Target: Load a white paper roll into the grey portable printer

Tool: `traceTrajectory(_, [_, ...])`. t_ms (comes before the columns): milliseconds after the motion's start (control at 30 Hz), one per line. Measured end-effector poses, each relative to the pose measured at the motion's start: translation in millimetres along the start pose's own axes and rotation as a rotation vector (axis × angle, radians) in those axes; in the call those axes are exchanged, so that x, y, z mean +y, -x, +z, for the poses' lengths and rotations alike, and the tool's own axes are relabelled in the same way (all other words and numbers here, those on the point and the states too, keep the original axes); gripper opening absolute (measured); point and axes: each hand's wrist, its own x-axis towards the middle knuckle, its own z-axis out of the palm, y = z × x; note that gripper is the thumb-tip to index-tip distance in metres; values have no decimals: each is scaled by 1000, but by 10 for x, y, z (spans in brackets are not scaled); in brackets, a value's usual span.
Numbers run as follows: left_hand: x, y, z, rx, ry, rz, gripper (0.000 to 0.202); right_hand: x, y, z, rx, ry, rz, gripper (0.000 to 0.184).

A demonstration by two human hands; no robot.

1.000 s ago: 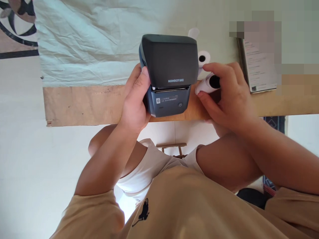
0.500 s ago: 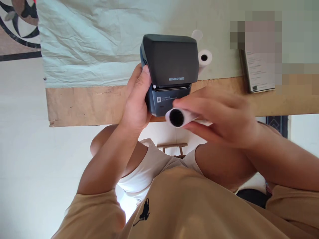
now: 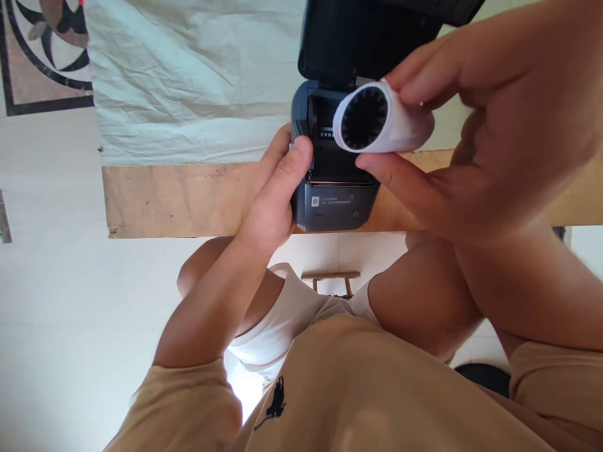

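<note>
While the printer had its lid shut half a second ago, that lid's now flipped right up and the dark bay underneath is showing. Left hand hasn't really changed its grip: fingers curled round the printer's left side, thumb pressed along the near edge. Bigger change is the right hand. Before, it was a bit blurry and had the white roll down by the printer's front; now it's up higher, holding that roll over the right part of the open bay. Thumb and fingers are only parted by the roll's thickness, pinching it, with the dark ribbed core facing up at the camera. Can't tell if roll and printer touch. Printer's over the table's wooden edge, just beside the pale green cloth.
</note>
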Motion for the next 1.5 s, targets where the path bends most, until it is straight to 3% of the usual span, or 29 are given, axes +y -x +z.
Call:
traceTrajectory(133, [-72,-5,31,45,22,32,31,-97,-66,-53,51,41,-246,27])
traceTrajectory(233, [-81,5,66,101,37,41,27,-157,-108,-89,86,-23,-349,18])
traceTrajectory(567, [-33,-1,129,112,77,23,20,-230,-104,-22,100,-4,-296,12])
traceTrajectory(733, [-28,14,173,176,105,-7,21,-203,-130,-33,53,32,-282,11])
traceTrajectory(833, [-15,17,188,128,106,-13,20,-197,-142,-22,46,67,-276,12])
traceTrajectory(1000, [30,2,258,260,78,-22,16,-161,-140,17,31,135,-265,13])
traceTrajectory(1267, [42,32,290,277,40,9,18,-226,-28,-26,179,76,-362,11])
traceTrajectory(1367, [-3,24,169,182,56,42,30,-263,23,-6,152,30,-400,16])
traceTrajectory(1433, [-51,-1,66,-6,16,102,51,-264,48,20,129,17,-447,18])
traceTrajectory(1500, [-100,-31,-16,-59,-32,121,63,-241,63,38,114,-18,-457,19])
